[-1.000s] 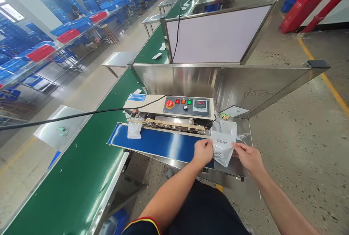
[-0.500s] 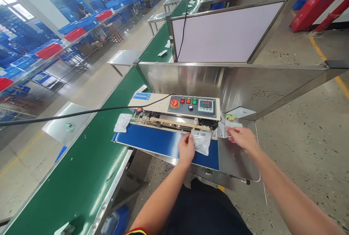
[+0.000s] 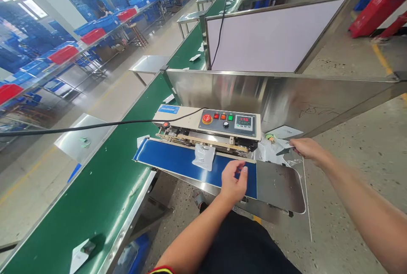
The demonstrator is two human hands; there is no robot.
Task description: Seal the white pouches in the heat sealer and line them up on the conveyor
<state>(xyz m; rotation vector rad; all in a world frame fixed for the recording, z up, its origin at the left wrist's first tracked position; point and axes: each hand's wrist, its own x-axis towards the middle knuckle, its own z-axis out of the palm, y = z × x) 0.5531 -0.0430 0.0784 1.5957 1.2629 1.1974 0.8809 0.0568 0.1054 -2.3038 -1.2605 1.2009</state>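
My left hand (image 3: 234, 180) hovers over the right part of a blue conveyor belt (image 3: 171, 156), its fingers loosely curved, apart from the thumb and holding nothing. A white pouch (image 3: 204, 158) lies on that belt, its upper edge at the band sealer (image 3: 184, 114). My right hand (image 3: 308, 148) pinches the edge of a silvery pouch (image 3: 285, 146) beyond the steel plate (image 3: 280, 185) at the belt's right end. Other clear and white bags (image 3: 265, 152) lie bunched beside it, partly overlapping. The sealer's control panel (image 3: 227, 122) shows lit red digits.
A green conveyor (image 3: 104, 189) runs along the left, with a white pouch (image 3: 81, 255) near its front and another (image 3: 143, 139) past the blue belt's end. A black cable (image 3: 79, 127) crosses above it. A steel partition (image 3: 222, 91) stands behind the sealer.
The pouch on the blue belt has moved left, out of my left hand, which has come right and opened. My right hand has shifted right with a pouch edge. The left-end pouch has moved off the belt.
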